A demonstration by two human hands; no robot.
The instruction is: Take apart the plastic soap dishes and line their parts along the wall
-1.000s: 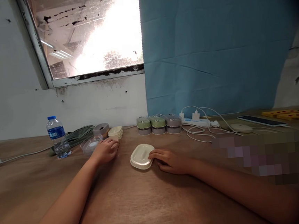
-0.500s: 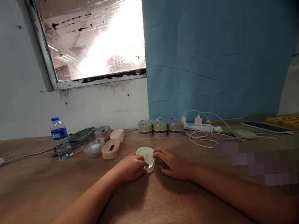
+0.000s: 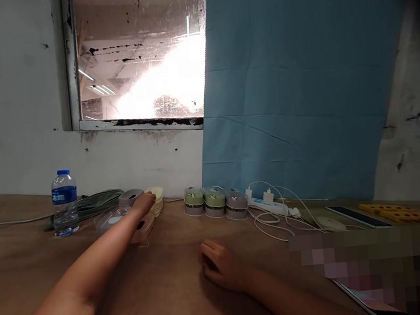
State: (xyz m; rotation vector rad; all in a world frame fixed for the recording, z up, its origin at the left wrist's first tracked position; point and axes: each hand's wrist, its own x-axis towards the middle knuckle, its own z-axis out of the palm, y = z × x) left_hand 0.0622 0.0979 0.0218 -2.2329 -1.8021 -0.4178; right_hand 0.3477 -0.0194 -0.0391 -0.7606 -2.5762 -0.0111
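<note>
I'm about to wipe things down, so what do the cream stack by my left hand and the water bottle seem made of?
The cream stack looks like smooth moulded plastic, judging by its even colour and rounded corners. The water bottle is probably glossy clear plastic: its see-through body catches highlights.

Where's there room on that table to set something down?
The table looks barest between the left forearm and right hand, and left of that forearm, in front of the water bottle. It's crowded around the left hand, with the cream stack and peach box close by, and where cables tangle near the power strip.
</note>
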